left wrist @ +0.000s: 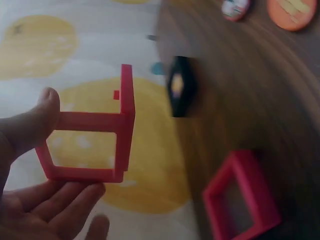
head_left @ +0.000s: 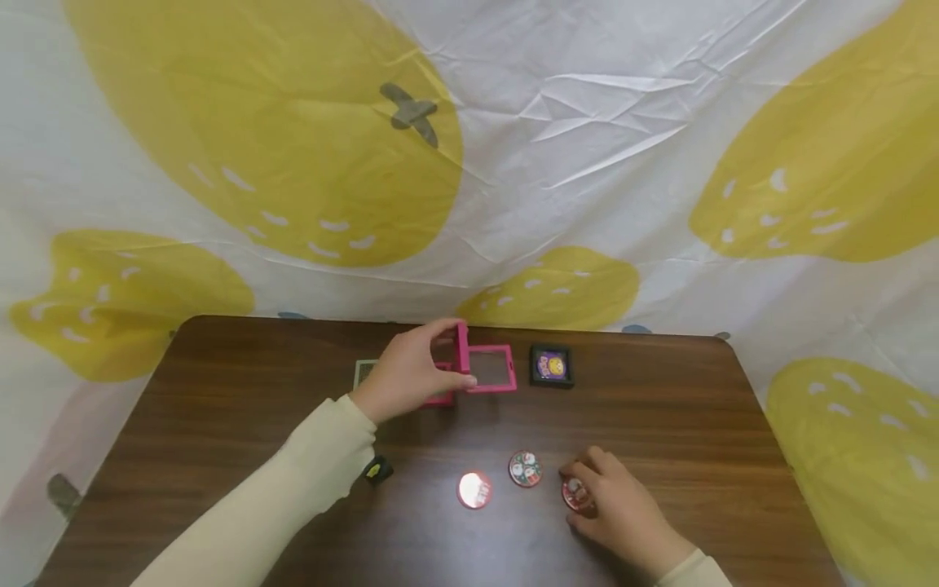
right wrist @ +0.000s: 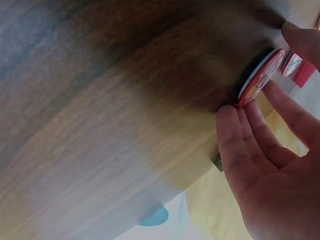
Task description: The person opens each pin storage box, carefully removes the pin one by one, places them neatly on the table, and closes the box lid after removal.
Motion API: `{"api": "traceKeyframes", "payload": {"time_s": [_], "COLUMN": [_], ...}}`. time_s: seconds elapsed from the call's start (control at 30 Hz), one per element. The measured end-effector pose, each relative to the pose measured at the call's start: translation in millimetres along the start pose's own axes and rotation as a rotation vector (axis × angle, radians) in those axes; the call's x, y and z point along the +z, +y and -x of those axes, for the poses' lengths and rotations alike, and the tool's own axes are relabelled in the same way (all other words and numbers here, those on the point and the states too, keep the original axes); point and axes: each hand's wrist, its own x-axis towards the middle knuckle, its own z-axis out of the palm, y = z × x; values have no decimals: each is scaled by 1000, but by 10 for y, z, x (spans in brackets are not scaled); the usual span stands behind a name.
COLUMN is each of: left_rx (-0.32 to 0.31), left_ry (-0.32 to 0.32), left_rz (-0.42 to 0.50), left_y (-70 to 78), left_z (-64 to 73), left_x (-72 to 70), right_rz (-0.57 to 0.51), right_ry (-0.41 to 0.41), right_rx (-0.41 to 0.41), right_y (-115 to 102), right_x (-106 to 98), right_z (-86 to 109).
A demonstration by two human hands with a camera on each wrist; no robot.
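My left hand [head_left: 411, 367] holds a pink hinged display frame [head_left: 492, 368] near the back of the table. In the left wrist view the frame [left wrist: 90, 174] is spread at about a right angle, with thumb on one side and fingers beneath. Toward the front right, my right hand [head_left: 619, 509] is at a round red badge [head_left: 575, 493]. Seen from the right wrist, the fingertips touch the edge of this badge [right wrist: 262, 77], and the thumb stands apart from it. Two more round badges, one patterned [head_left: 525, 469] and one glaring with light [head_left: 474, 490], lie to its left.
A black frame with a purple and yellow picture [head_left: 552, 366] lies at the back right. Another pink frame [left wrist: 242, 195] and a pale-edged frame [head_left: 363, 372] are partly hidden behind my left hand. Near my left sleeve lies a small black item [head_left: 378, 470]. A lemon-print cloth [head_left: 513, 163] hangs behind.
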Motion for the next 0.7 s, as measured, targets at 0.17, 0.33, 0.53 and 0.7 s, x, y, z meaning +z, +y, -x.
{"api": "traceKeyframes", "payload": {"time_s": [0.17, 0.33, 0.53, 0.7], "left_rx": [-9, 28, 24, 37], "left_ry": [-16, -42, -76, -94], "left_rz": [-184, -278, -360, -424], "left_y": [-169, -280, -301, -319], "left_z": [-152, -269, -341, -368], "left_x": [187, 325, 399, 461], "right_rz": [-8, -11, -2, -8], "right_ry": [-3, 9, 34, 22], "right_rx": [10, 13, 6, 24], "right_y": [7, 15, 22, 11], "right_x": [4, 13, 44, 39], "right_z": [-1, 7, 10, 8]}}
